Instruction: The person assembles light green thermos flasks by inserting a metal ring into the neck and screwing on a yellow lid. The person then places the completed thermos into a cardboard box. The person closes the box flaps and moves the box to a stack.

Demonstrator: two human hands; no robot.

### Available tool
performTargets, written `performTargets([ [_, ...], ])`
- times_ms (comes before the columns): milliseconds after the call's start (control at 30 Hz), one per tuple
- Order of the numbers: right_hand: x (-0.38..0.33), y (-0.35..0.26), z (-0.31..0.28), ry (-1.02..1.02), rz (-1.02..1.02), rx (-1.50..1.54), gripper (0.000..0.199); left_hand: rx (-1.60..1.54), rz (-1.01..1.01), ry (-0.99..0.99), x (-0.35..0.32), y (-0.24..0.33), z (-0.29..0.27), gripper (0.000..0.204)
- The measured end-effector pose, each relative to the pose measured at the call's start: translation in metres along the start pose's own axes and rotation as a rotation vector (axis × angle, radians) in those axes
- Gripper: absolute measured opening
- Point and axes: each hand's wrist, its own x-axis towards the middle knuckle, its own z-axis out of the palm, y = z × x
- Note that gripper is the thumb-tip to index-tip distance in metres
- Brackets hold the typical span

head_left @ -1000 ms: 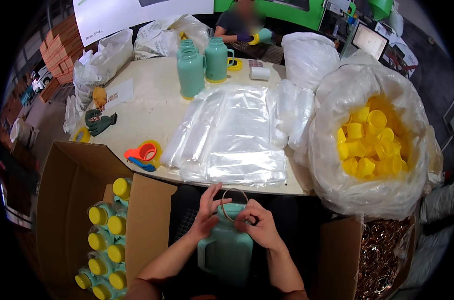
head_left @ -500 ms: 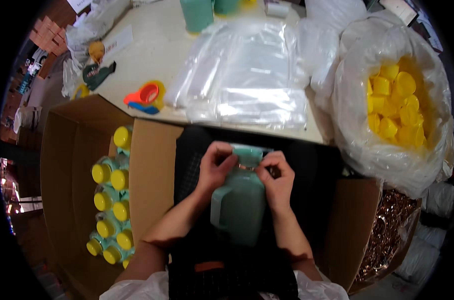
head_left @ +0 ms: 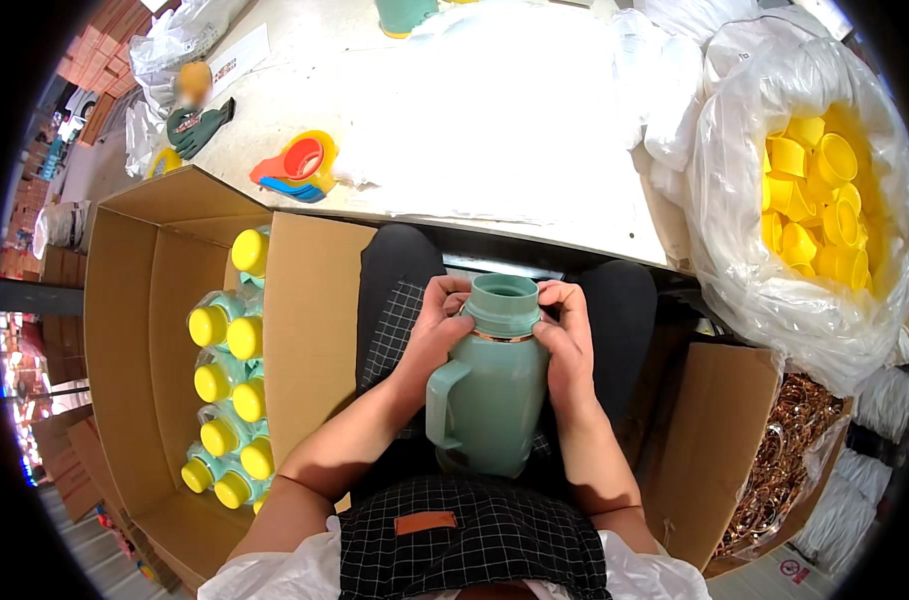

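Note:
A light green jug (head_left: 500,410) with a side handle stands in my lap, its open mouth toward me. Round the base of its neck runs a thin copper-coloured ring (head_left: 502,339). My left hand (head_left: 433,345) is closed at the left of the neck, thumb and fingers against ring and rim. On the opposite side my right hand (head_left: 569,345) pinches the same ring, thumb in front and fingers behind. The fingertips are partly hidden by the neck.
Left, a cardboard box (head_left: 320,320) holds several green bottles with yellow caps (head_left: 215,381). On the right are a bag of yellow caps (head_left: 825,200) and a box of copper rings (head_left: 780,450). Orange, yellow and blue plastic parts (head_left: 300,165) and a dark glove (head_left: 197,128) lie on the white table (head_left: 395,130).
The view has brightened, washing out the clear bags on the table. Both hands keep to the jug's neck, and the ring now sits level around its base. The jug's mouth shows more.

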Motion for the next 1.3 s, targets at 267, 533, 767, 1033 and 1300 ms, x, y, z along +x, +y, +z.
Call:
performTargets([
  [267, 0.016, 0.005, -0.011, -0.153, 0.371, 0.344, 0.033, -0.001, -0.177, -0.010, -0.004, 0.026, 0.006, 0.039],
  [533, 0.029, 0.004, -0.006, -0.357, 0.489, 0.546, 0.030, -0.115, -0.345, -0.211, 0.011, 0.028, -0.008, 0.031],
  [767, 0.042, -0.013, -0.031, -0.140, 0.361, 0.330, 0.031, -0.103, -0.300, -0.269, 0.035, 0.024, 0.021, 0.029],
  [1033, -0.004, -0.029, -0.047, -0.097, 0.139, 0.255, 0.037, -0.198, -0.237, -0.313, 0.033, 0.009, 0.027, 0.011],
  [1300, -0.025, -0.020, -0.022, -0.109, -0.115, 0.152, 0.052, 0.230, 0.207, -0.243, -0.008, 0.025, 0.024, 0.029],
])
